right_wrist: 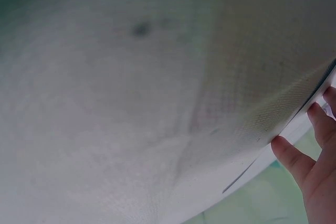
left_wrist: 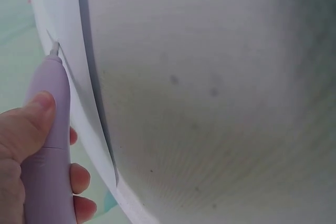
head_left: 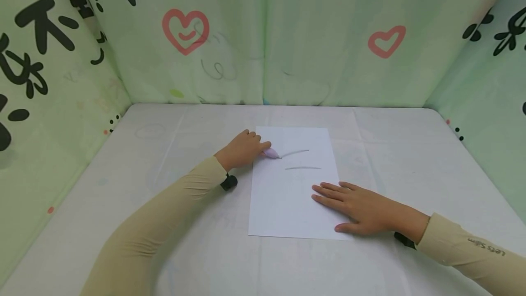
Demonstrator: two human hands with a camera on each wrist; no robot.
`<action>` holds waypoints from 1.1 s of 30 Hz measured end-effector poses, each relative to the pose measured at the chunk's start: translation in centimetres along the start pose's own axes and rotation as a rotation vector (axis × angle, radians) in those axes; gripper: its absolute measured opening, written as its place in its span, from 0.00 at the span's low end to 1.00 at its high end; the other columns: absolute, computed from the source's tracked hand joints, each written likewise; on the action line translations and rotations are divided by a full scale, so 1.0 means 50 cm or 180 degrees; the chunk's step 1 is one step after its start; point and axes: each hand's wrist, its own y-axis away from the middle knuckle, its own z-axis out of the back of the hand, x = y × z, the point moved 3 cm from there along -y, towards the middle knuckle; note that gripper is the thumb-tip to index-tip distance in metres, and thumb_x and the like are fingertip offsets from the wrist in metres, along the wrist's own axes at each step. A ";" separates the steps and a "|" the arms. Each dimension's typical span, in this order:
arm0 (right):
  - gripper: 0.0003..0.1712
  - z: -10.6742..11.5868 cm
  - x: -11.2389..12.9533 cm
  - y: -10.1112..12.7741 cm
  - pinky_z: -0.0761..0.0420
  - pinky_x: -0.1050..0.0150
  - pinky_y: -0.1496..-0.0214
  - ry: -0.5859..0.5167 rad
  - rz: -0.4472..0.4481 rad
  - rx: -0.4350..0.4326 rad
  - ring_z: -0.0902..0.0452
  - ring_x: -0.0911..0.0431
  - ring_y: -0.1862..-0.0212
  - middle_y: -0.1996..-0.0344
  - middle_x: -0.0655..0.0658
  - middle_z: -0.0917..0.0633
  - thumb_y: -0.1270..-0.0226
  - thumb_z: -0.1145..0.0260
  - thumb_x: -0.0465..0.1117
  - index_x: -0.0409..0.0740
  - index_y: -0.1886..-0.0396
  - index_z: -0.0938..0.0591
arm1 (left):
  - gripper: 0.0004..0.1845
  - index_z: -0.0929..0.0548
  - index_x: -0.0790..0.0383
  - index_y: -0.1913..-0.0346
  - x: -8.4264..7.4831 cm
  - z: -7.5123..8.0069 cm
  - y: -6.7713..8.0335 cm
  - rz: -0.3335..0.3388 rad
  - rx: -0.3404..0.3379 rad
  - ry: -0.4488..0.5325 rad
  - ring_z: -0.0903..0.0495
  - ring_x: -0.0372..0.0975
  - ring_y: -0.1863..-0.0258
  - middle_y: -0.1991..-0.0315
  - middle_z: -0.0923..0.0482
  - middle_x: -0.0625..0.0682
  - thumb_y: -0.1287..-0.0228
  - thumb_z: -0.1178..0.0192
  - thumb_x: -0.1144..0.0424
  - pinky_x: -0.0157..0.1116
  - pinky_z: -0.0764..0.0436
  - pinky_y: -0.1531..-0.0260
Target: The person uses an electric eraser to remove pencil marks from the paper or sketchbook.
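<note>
A white sheet of paper [head_left: 283, 207] lies on the table, with two thin grey lines on its upper half: an upper line [head_left: 297, 152] and a lower line [head_left: 303, 168]. My left hand [head_left: 244, 150] grips a thick lilac pen-shaped tool [head_left: 270, 153] at the sheet's left edge. In the left wrist view, the thumb and curled fingers wrap the tool [left_wrist: 48, 129], and its narrow tip meets the end of a line. My right hand [head_left: 357, 207] rests flat on the sheet's lower right side, fingers straight and spread; the right wrist view shows part of it [right_wrist: 310, 169].
A white cloth [head_left: 197, 259] covers the table. Pale green curtains with red hearts [head_left: 186, 32] and black writing stand at the back and both sides. A small black device [head_left: 228, 182] sits under the left wrist, another [head_left: 404, 240] under the right.
</note>
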 end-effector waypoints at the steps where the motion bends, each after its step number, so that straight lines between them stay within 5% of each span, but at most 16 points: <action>1: 0.40 0.000 0.000 0.000 0.34 0.46 0.38 -0.0002 -0.0002 0.0001 0.42 0.50 0.28 0.27 0.47 0.40 0.32 0.49 0.63 0.50 0.27 0.44 | 0.10 0.26 0.55 0.53 0.000 0.000 0.000 -0.0008 0.0008 0.0001 0.22 0.46 0.67 0.69 0.20 0.55 0.30 0.49 0.54 0.39 0.26 0.61; 33: 0.39 0.000 0.001 0.004 0.38 0.49 0.37 0.0057 0.0018 -0.0064 0.43 0.51 0.28 0.27 0.47 0.40 0.32 0.49 0.62 0.50 0.27 0.43 | 0.11 0.26 0.53 0.52 0.004 -0.007 -0.005 0.0013 0.0012 -0.0045 0.21 0.46 0.65 0.68 0.19 0.55 0.32 0.47 0.53 0.39 0.26 0.60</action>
